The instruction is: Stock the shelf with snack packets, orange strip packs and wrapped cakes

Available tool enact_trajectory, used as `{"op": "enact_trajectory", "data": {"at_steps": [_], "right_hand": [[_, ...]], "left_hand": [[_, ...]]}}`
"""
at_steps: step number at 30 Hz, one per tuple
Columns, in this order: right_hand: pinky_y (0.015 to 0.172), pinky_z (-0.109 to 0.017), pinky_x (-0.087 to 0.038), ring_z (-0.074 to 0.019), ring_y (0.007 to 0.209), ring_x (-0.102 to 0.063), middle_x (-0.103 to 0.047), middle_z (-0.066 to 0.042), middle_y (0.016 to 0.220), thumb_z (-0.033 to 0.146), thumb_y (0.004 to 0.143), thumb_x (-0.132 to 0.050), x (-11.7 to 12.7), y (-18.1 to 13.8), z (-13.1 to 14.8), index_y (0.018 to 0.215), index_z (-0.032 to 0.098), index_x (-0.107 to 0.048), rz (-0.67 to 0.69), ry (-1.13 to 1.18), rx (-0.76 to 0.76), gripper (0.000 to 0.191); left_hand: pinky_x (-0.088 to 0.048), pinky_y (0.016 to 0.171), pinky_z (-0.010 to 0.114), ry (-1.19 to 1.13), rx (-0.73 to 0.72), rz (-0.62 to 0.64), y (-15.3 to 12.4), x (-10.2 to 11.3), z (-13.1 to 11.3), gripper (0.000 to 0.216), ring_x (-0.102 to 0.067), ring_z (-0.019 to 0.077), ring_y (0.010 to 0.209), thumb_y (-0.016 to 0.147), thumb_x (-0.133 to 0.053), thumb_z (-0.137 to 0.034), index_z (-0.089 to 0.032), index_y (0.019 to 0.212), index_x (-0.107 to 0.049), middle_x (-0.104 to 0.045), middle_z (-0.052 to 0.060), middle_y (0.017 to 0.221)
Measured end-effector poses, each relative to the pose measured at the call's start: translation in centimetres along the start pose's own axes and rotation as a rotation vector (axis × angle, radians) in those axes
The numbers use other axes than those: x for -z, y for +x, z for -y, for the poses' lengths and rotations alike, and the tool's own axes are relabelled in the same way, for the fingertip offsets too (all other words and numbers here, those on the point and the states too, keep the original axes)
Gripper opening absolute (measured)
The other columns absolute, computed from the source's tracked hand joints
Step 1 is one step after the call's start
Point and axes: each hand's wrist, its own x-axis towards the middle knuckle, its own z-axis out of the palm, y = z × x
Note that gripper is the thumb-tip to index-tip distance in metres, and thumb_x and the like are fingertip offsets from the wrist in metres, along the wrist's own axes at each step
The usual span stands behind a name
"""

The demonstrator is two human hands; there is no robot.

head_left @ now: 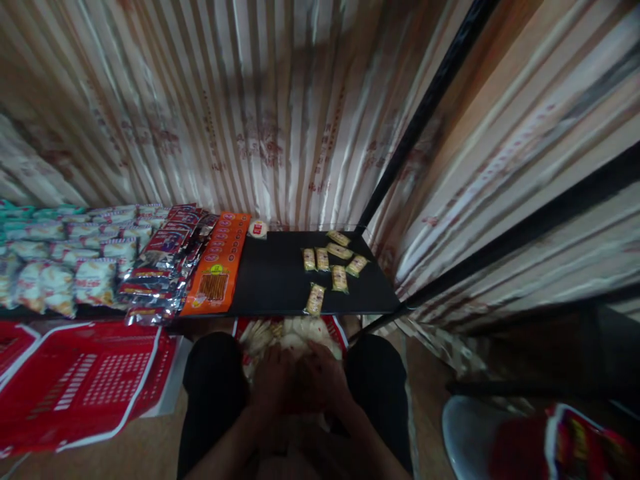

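Observation:
Between my knees sits a red basket [341,333] with a white rim, filled with pale round wrapped snacks [305,331] and pale stick-like pieces [259,332] on its left side. My left hand [273,370] reaches down onto the contents at the left, by the stick-like pieces. Beside it, my right hand [323,370] rests among the round snacks at the right. Both hands are dark and blurred, with the fingertips partly hidden among the snacks, so I cannot make out whether they grip anything.
On the black shelf [270,273] ahead lie several small wrapped biscuits [339,279], a round white packet [258,229], an orange snack pack [214,267], dark foil packets [167,243] and white bagged snacks [95,280]. Red basket [120,380] stands left; black poles [425,100] slant at right.

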Motion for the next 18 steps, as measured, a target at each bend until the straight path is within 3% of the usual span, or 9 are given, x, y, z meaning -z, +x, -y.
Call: {"op": "enact_trajectory", "data": {"at_steps": [5, 9, 12, 18], "right_hand": [[0.082, -0.037, -0.051, -0.0231, 0.088, -0.063, -0.067, -0.011, 0.099, 0.024, 0.072, -0.048, 0.2, -0.4, 1.8, 0.105, 0.017, -0.067, -0.011, -0.065, 0.088, 0.039], [0.082, -0.035, -0.051, -0.0221, 0.09, -0.062, -0.066, -0.008, 0.101, 0.027, 0.074, -0.053, 1.7, -0.2, 3.5, 0.109, 0.021, -0.065, -0.014, -0.023, 0.151, 0.038], [0.086, -0.036, -0.049, -0.0222, 0.095, -0.061, -0.064, -0.006, 0.105, 0.031, 0.072, -0.059, 2.5, 0.5, 5.1, 0.103, 0.024, -0.066, -0.021, 0.067, 0.127, 0.033], [0.06, -0.026, -0.048, -0.0151, 0.066, -0.06, -0.063, 0.001, 0.071, 0.043, 0.067, -0.066, 3.2, 1.5, 7.7, 0.079, 0.022, -0.06, 0.1, 0.368, -0.014, 0.025]], "left_hand": [[-0.046, 0.088, 0.029, -0.121, -0.046, -0.116, -0.4, 0.5, 0.9, 0.028, -0.058, 0.0187, 0.103, 0.087, -0.039, -0.014, -0.018, 0.102, -0.063, -0.066, 0.006, 0.104], [-0.048, 0.083, 0.029, -0.362, 0.002, -0.252, -0.8, 2.2, 1.7, 0.033, -0.063, 0.0178, 0.094, 0.091, -0.032, -0.026, -0.02, 0.098, -0.063, -0.068, 0.007, 0.1], [-0.049, 0.078, 0.029, -0.601, 0.03, -0.241, -0.6, 3.5, 2.0, 0.035, -0.064, 0.0174, 0.086, 0.09, -0.032, -0.035, -0.021, 0.094, -0.064, -0.07, 0.005, 0.092], [-0.049, 0.067, 0.027, -1.134, 0.1, -0.237, 0.6, 5.6, 1.5, 0.029, -0.064, 0.0173, 0.074, 0.076, -0.05, -0.042, -0.018, 0.082, -0.063, -0.07, 0.004, 0.08]]}}
